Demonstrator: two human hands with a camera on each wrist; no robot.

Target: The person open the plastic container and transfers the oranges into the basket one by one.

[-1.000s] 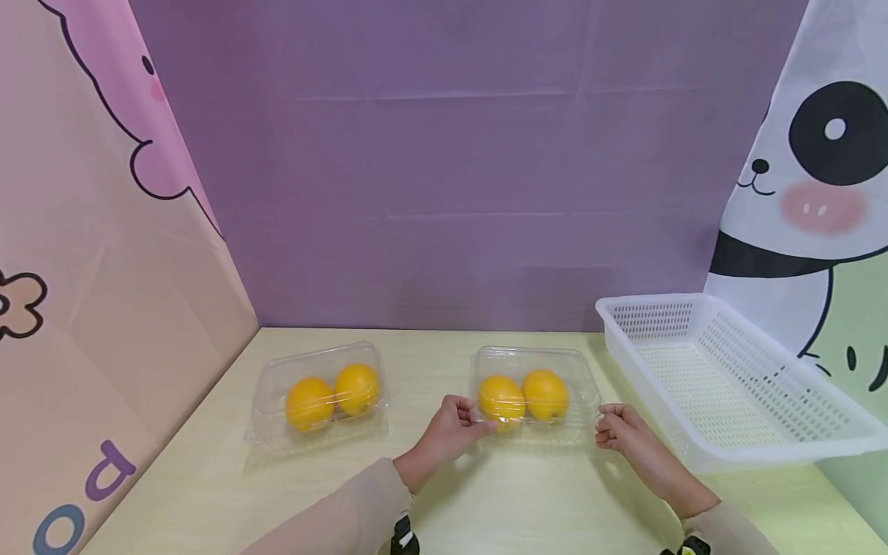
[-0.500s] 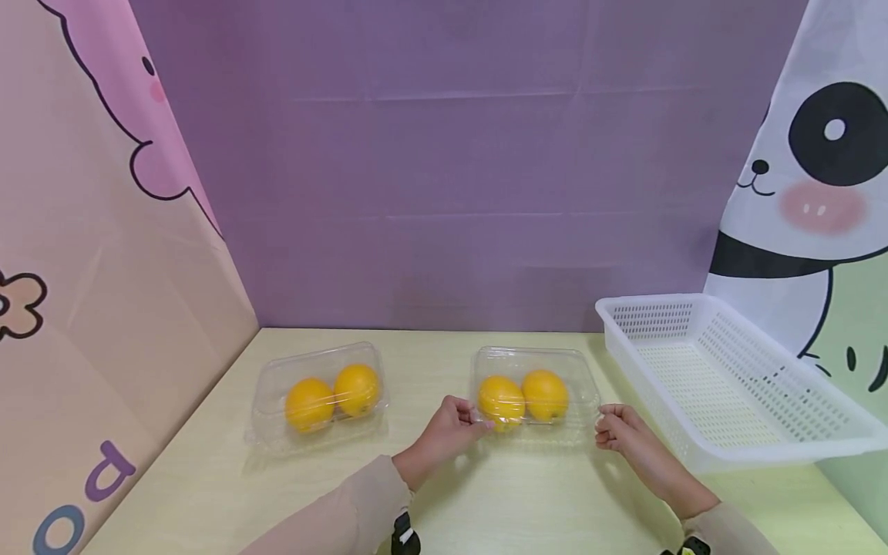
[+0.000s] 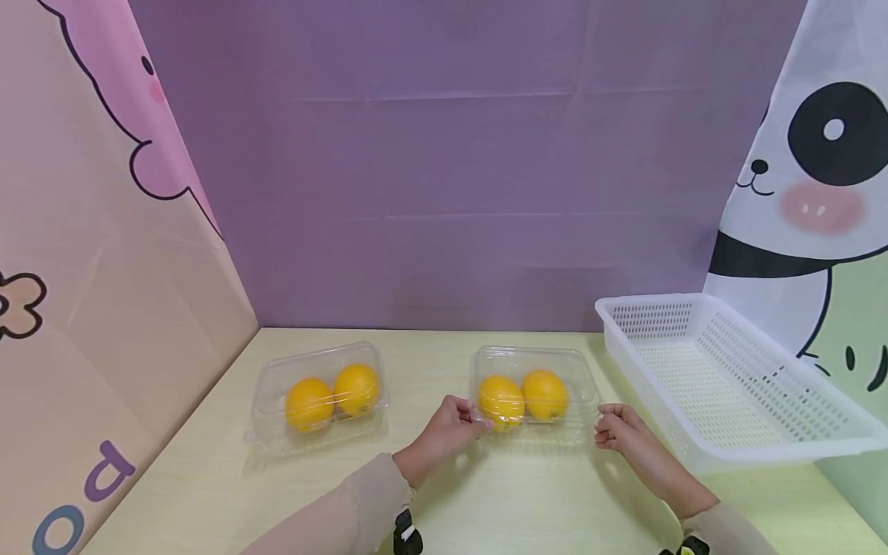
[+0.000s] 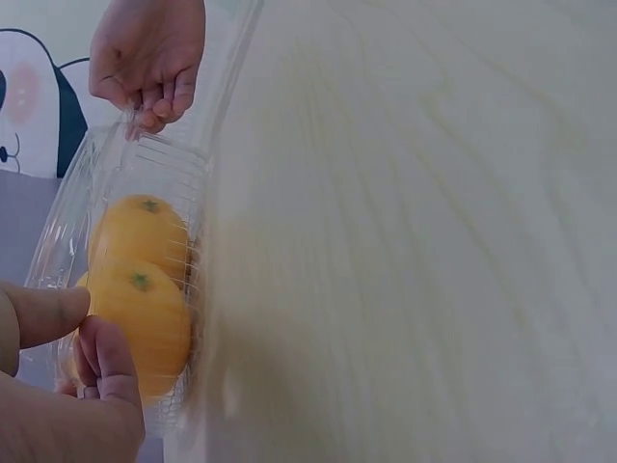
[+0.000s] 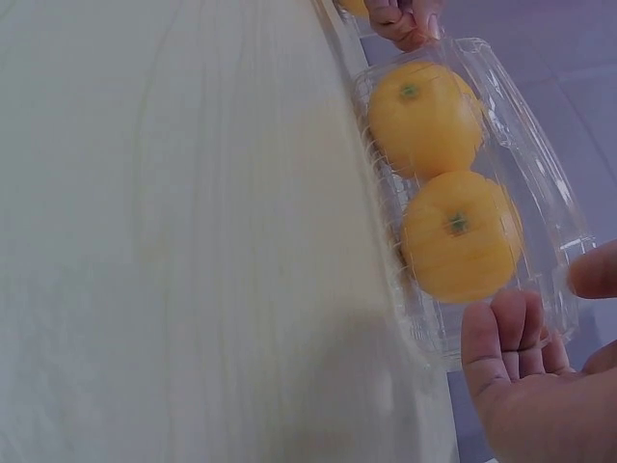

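A clear plastic clamshell box (image 3: 581,381) with a closed lid stands mid-table, two oranges, a left one (image 3: 501,398) and a right one (image 3: 545,395), side by side inside it. My left hand (image 3: 447,432) pinches the box's front left corner between thumb and fingers. At the front right corner, my right hand (image 3: 631,445) pinches the rim. From the left wrist, the nearer orange (image 4: 145,323) shows its green stem end through the ribbed plastic wall. The right wrist view has the right hand's curled fingers (image 5: 516,338) and thumb on either side of the box edge.
To the left sits a second clear clamshell box (image 3: 274,381), also holding two oranges, one (image 3: 357,389) farther back. A white perforated plastic basket (image 3: 701,455) stands at the right. A purple backdrop (image 3: 444,193) closes off the table's far edge.
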